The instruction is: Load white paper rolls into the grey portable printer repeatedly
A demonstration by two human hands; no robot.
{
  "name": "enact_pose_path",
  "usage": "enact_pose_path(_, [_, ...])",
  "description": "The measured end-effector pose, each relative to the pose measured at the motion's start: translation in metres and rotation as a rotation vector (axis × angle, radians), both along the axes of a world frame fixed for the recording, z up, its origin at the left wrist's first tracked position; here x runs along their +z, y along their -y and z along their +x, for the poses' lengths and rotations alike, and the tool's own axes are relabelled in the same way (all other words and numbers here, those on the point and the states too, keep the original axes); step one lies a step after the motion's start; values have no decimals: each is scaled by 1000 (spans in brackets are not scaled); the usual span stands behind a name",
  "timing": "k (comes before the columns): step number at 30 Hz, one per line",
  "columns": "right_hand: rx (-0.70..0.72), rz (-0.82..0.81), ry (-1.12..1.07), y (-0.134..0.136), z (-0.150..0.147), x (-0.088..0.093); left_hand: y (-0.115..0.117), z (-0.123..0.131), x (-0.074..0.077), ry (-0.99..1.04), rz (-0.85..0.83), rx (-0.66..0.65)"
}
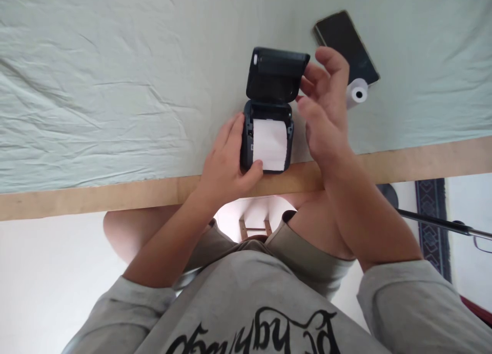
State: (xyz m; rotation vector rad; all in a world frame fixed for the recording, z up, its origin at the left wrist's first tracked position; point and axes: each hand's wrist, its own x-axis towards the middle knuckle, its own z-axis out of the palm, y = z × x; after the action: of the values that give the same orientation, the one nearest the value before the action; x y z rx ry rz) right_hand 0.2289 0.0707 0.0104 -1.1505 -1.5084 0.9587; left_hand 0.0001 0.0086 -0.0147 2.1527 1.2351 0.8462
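A small dark receipt printer (245,162) sits near the table's front edge with its lid (277,76) swung up and back. Inside its bay is a white paper roll (269,143), its loose end reaching the printer's front. My left hand (226,157) grips the printer's left side, fingers along the casing and thumb over the front corner by the paper. At the lid's right edge is my right hand (326,103), its fingers apart and curved; whether the fingertips touch the lid I cannot tell.
Behind my right hand lie a dark phone (348,44) and a second white paper roll (355,94). A pale green cloth (115,87) covers the table, whose bare wooden edge (154,194) runs along the front. A black metal pole (434,221) stands below at right.
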Motion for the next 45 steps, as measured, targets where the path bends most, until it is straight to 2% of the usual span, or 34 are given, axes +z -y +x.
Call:
enact_pose_path(2, [-40,95,-136,-1,1,0,0,0,-1,2,5,3])
enact_pose_path(4, [-63,139,-171,-1,4,-2,0,1,-1,0,2,4])
enact_pose_path(7, [-34,120,-32,3,8,-11,-1,1,0,-22,-8,4])
enact_pose_path(10, [76,76,151,5,13,-19,1,3,3,-24,-6,11])
enact_pose_path(13, [171,31,278,6,16,-20,3,5,9,2,-22,7])
enact_pose_path(20, [195,-5,327,3,19,-13,7,11,16,-15,-45,23])
enact_pose_path(25, [210,-60,301,0,22,-16,7,12,16,9,-10,23])
enact_pose_path(33, [245,-84,299,1,23,-9,6,13,14,-31,-20,36])
enact_pose_path(39, [229,-23,300,-1,23,-18,7,9,15,-50,-29,28])
enact_pose_path(43, [221,-2,348,2,24,-19,8,1,9,-50,-128,-19])
enact_pose_path(45, [219,-18,370,5,23,-16,8,-2,4,-62,-93,-14])
